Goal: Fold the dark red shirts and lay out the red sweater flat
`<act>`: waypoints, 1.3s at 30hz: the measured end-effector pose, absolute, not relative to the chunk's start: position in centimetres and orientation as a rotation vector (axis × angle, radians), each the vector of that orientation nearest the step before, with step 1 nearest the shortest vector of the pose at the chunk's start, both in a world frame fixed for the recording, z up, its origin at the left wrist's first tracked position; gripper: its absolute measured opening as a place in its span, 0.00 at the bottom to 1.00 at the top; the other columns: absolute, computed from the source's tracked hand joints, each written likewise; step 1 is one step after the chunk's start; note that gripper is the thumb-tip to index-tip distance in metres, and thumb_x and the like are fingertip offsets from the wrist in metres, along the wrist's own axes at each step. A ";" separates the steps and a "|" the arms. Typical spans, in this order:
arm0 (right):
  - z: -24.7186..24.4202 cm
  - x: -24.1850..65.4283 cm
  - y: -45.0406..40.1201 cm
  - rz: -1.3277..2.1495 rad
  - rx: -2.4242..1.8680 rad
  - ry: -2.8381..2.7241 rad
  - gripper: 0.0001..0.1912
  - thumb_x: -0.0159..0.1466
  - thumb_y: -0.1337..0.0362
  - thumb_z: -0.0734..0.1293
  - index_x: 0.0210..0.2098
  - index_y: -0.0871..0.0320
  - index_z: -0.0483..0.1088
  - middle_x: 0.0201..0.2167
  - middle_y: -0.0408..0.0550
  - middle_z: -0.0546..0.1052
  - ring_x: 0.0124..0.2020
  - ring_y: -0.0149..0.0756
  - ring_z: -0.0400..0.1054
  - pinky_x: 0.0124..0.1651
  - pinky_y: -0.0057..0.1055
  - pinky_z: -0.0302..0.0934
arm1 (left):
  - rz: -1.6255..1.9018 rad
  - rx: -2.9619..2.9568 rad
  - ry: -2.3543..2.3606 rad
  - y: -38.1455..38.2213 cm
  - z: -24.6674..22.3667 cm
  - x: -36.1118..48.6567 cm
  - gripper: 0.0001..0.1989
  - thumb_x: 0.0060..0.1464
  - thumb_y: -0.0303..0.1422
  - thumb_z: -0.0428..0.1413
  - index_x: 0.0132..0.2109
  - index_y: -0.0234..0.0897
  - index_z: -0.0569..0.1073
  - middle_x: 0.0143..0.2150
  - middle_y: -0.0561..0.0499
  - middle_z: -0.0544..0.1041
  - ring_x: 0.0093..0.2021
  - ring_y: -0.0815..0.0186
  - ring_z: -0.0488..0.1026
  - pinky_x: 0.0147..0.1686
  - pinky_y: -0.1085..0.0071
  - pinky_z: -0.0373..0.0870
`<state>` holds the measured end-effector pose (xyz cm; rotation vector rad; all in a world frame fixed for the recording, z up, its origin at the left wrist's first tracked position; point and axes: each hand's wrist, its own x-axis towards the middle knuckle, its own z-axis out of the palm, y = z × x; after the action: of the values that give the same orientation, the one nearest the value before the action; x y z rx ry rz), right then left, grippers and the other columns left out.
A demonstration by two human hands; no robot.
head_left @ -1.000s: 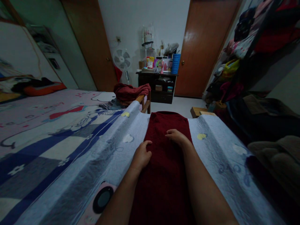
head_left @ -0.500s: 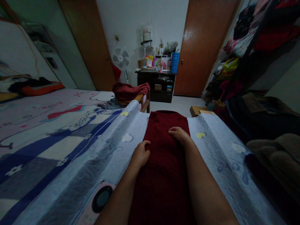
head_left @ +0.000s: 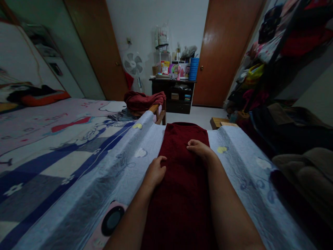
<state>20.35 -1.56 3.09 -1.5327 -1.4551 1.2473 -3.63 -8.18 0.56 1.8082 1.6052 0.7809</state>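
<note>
From where I stand, the dark red cloth could easily get pulled crooked. It lies lengthwise down the pale blue blanket, and the hands sit unevenly on it: the left hand at its left edge, the right hand farther up, across the right part. An uneven tug might skew it or raise creases, and the soft blanket underneath could ruck up with it. Both forearms run close along the cloth, so a sleeveless arm brushing it might shift an edge. The pink device with the dark round face is just beside the left forearm; a backward sweep of that arm could nudge it.

The left grip is fairly wide, thumb and forefinger apart with nothing between them. The right grip is narrow, fingers curled in; whether it pinches any fabric, I can't tell.

Compared with the earliest view, the right fingers are more curled and slightly nearer the cloth's right edge. The left hand and the cloth look much the same.
</note>
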 end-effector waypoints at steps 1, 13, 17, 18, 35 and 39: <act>3.0 20.5 -1.4 1.187 -1.561 -1.502 0.06 0.53 0.68 0.65 0.28 0.56 0.62 0.18 0.35 0.63 0.18 0.25 0.54 0.22 0.23 0.46 | 0.775 1.802 1.606 -8.2 0.6 -3.6 0.21 0.48 0.19 0.52 0.49 0.33 0.73 0.51 0.44 0.76 0.53 0.62 0.71 0.58 0.67 0.63; 3.6 21.3 -1.3 0.967 -1.823 -1.856 0.12 0.59 0.62 0.65 0.21 0.60 0.69 0.17 0.39 0.66 0.18 0.26 0.55 0.24 0.27 0.46 | 0.735 1.845 1.499 -8.5 1.3 -3.3 0.17 0.51 0.25 0.54 0.50 0.33 0.73 0.51 0.42 0.75 0.53 0.60 0.72 0.57 0.63 0.64; 3.5 19.8 -1.1 0.778 -1.870 -1.868 0.17 0.62 0.55 0.64 0.24 0.60 0.72 0.21 0.43 0.71 0.22 0.27 0.60 0.26 0.27 0.49 | 0.745 1.882 1.498 -8.6 1.4 -3.3 0.19 0.50 0.22 0.53 0.50 0.34 0.73 0.51 0.44 0.76 0.53 0.61 0.71 0.58 0.64 0.63; 3.4 19.6 -1.1 0.730 -1.881 -1.873 0.16 0.62 0.55 0.64 0.25 0.60 0.72 0.22 0.44 0.71 0.22 0.28 0.61 0.26 0.27 0.49 | 0.757 1.888 1.500 -8.6 1.5 -3.3 0.19 0.49 0.21 0.52 0.50 0.34 0.73 0.51 0.45 0.76 0.54 0.61 0.71 0.58 0.65 0.63; 3.6 16.6 -1.4 0.412 -1.481 -2.114 0.23 0.65 0.68 0.56 0.59 0.58 0.64 0.64 0.52 0.62 0.65 0.37 0.53 0.65 0.40 0.47 | 0.582 2.369 1.565 -9.5 0.9 -2.0 0.22 0.53 0.27 0.53 0.55 0.35 0.71 0.61 0.42 0.66 0.63 0.55 0.59 0.64 0.58 0.53; 2.1 15.0 -2.2 0.630 -1.792 -2.277 0.28 0.68 0.57 0.56 0.65 0.58 0.55 0.70 0.52 0.50 0.70 0.46 0.39 0.67 0.57 0.35 | 0.498 2.329 1.554 -9.5 0.4 -2.1 0.20 0.54 0.29 0.54 0.54 0.37 0.72 0.60 0.44 0.68 0.63 0.56 0.61 0.64 0.57 0.54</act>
<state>14.99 -2.21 2.10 -1.7919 -2.2773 0.6303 -2.14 -9.49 0.37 2.3285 1.5538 0.4979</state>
